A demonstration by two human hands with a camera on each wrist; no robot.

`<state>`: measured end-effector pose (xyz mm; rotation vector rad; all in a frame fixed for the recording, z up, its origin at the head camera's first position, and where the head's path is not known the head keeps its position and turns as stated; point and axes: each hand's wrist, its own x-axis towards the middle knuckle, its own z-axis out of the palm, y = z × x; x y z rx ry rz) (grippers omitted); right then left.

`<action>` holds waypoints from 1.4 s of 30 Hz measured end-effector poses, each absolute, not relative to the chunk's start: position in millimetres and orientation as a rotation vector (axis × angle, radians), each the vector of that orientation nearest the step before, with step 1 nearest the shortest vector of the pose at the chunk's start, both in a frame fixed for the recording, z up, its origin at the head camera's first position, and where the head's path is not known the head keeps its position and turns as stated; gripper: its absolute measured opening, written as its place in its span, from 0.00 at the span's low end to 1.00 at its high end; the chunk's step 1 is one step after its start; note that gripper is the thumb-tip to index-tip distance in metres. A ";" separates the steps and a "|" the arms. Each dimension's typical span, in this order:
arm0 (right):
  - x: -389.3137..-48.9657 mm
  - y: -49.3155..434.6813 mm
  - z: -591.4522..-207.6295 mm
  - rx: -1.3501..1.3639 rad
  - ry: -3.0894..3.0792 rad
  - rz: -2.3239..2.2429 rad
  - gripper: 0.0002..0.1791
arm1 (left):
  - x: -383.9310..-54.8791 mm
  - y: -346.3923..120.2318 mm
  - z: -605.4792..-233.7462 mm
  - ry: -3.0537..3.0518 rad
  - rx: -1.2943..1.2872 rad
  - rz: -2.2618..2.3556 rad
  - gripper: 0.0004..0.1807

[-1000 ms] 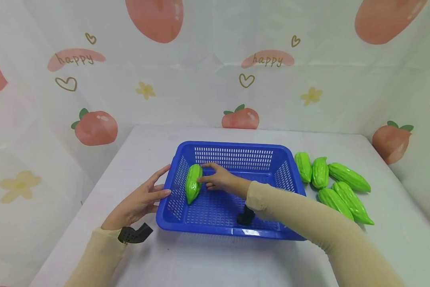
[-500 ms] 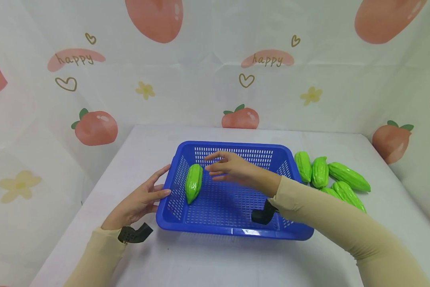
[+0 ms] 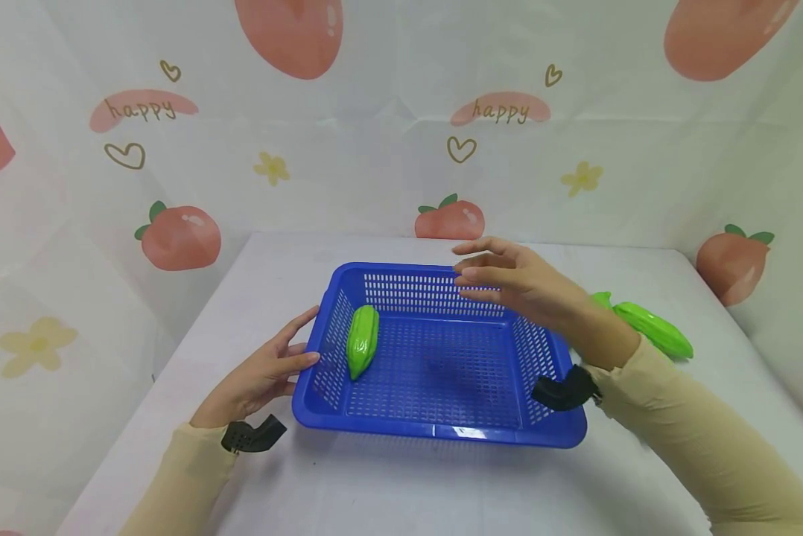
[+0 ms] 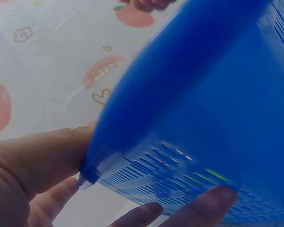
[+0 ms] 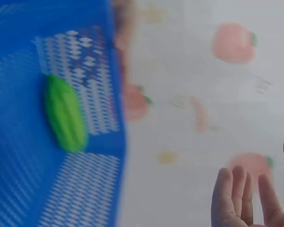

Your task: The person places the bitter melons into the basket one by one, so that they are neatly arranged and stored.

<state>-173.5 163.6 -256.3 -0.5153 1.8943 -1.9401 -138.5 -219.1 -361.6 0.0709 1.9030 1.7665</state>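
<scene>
A blue perforated plastic basket [image 3: 435, 430] stands on the white table. Against its left wall lies one shiny, ridged green fruit [image 3: 363, 341], pointed at one end; the right wrist view also shows this fruit [image 5: 65, 113]. My left hand [image 3: 261, 372] holds the basket's left rim, with fingers against the outer wall. My right hand [image 3: 522, 286] hovers over the basket's back right corner, fingers loosely bent and nothing in them. Right of the basket lies another green fruit [image 3: 655, 330], with the tip of a second fruit [image 3: 601, 299] beside it. My right arm covers the others there.
The white tabletop [image 3: 401, 491] extends in front of the basket. A white cloth printed with peaches and flowers [image 3: 375, 164] hangs behind and at the sides. A black camera mount sits on each wrist, the right one [image 3: 565, 388] above the basket's right wall.
My right hand has let go of the green fruit in the basket, risen, and moved right to the back right corner. My left hand and the basket stay as they were.
</scene>
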 end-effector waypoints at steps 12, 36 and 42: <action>-152.8 248.1 -246.2 -0.762 2.019 -2.077 0.20 | -140.7 -219.2 -363.7 1.883 0.066 1.777 0.44; -111.0 353.5 -351.5 -0.577 2.255 -2.187 0.25 | -139.7 -219.6 -361.5 1.906 0.057 1.754 0.44; -102.6 357.0 -372.7 -0.379 2.552 -1.957 0.25 | -140.4 -219.1 -362.3 1.884 0.070 1.762 0.44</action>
